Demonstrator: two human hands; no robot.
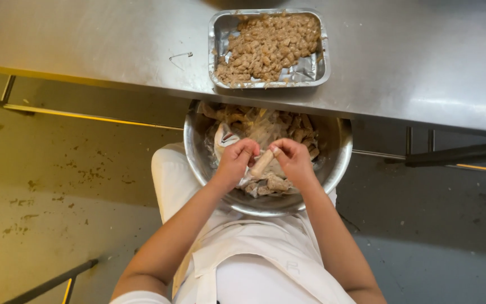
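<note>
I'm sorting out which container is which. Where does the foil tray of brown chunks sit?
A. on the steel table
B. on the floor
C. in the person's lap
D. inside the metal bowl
A: the foil tray rests on the steel table, beyond the metal bowl over which both hands work.

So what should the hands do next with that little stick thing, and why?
Probably pull the pale stick apart or strip it. Both the left hand and the right hand pinch its ends over the steel bowl, which holds more sticks and clear wrapping. The foil tray on the steel table already holds small brown pieces, so the bits likely go there.
</note>
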